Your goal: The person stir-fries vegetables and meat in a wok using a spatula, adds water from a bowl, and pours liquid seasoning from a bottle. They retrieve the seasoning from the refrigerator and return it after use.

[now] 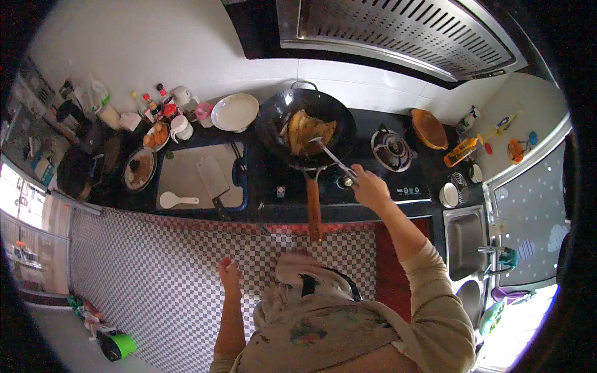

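My right hand (pixel 371 186) grips the handle of a metal spatula (pixel 336 161), whose head rests among browned food (pixel 310 130) in a black wok (pixel 275 112). The wok stands on the left part of a black stove, its wooden handle (pixel 314 205) pointing towards me. My left hand (pixel 230 272) is held low over the checkered floor, its fingers partly curled, with nothing visible in it. Left of the wok, a cleaver (pixel 212 177) and a white rice paddle (pixel 177 200) lie on a cutting board (pixel 179 163).
An empty white bowl (pixel 234 113), bottles (pixel 151 106) and a plate of orange pieces (pixel 156 136) stand at the back left. To the right are a bare burner (pixel 392 149), a brown basket-like dish (pixel 429 129), a small white bowl (pixel 448 195) and a sink (pixel 465 242). A range hood (pixel 401 37) hangs above.
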Available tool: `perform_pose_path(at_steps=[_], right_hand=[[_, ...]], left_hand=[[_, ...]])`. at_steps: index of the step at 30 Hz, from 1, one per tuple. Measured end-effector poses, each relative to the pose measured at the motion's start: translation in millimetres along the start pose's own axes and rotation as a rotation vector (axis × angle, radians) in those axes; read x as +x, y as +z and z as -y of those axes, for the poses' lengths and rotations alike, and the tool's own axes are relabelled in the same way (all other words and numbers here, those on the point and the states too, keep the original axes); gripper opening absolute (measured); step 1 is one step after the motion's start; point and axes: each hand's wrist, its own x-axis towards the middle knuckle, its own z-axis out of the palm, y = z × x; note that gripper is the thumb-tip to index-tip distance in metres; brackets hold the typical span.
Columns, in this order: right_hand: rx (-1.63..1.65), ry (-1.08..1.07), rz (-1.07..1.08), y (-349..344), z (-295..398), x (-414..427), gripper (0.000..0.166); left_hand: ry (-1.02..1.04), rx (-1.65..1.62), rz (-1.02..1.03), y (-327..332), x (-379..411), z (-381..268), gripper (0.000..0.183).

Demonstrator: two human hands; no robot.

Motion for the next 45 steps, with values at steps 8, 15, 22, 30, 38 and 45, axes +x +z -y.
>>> perform_pose_path(at_steps=[8, 15, 22, 30, 38, 45], right_hand=[[-0.053, -0.105, -0.198, -59, 16, 68, 0.038], [-0.240, -0.063, -0.153, -64, 62, 117, 0.041], [-0.407, 0.153, 0.018, -69, 101, 105, 0.045], [-0.137, 0.384, -0.051, -52, 117, 44, 0.041], [-0.087, 0.331, 0.004, -25, 114, 36, 0.042], [-0.182, 0.223, -0.023, -18, 107, 31, 0.039]], left_hand=[[0.129, -0.038, 0.136, 44, 44, -92, 0.031], [0.070, -0.085, 0.283, 37, 119, -127, 0.034], [0.083, 0.184, 0.400, 2, 187, -179, 0.032], [0.050, 0.182, 0.590, 16, 223, -193, 0.032], [-0.018, 0.251, 0.694, 47, 219, -184, 0.030], [-0.040, 0.215, 0.695, 58, 210, -179, 0.025]])
